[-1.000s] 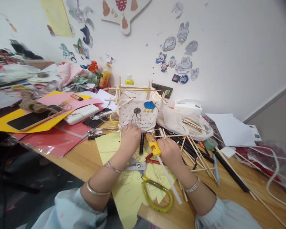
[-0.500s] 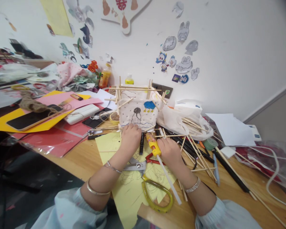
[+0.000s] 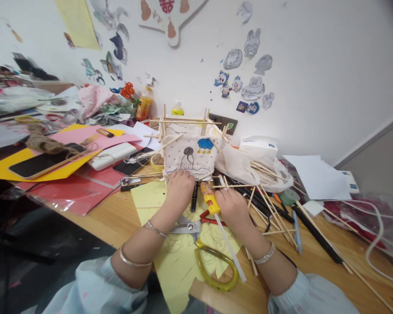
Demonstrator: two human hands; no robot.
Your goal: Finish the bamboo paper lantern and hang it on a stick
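Stick box (image 3: 190, 146): mid-picture, on the bench (image 3: 111, 220)
Left hand (image 3: 180, 188): at its lower edge; cannot tell the grip
Right hand (image 3: 232, 207): grip wrapped round glue gun (image 3: 210, 200), just right of centre

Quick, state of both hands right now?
Left hand: at the lower edge of the white drawn-on panel; whether it grips cannot be told.
Right hand: closed, holding the yellow glue gun.
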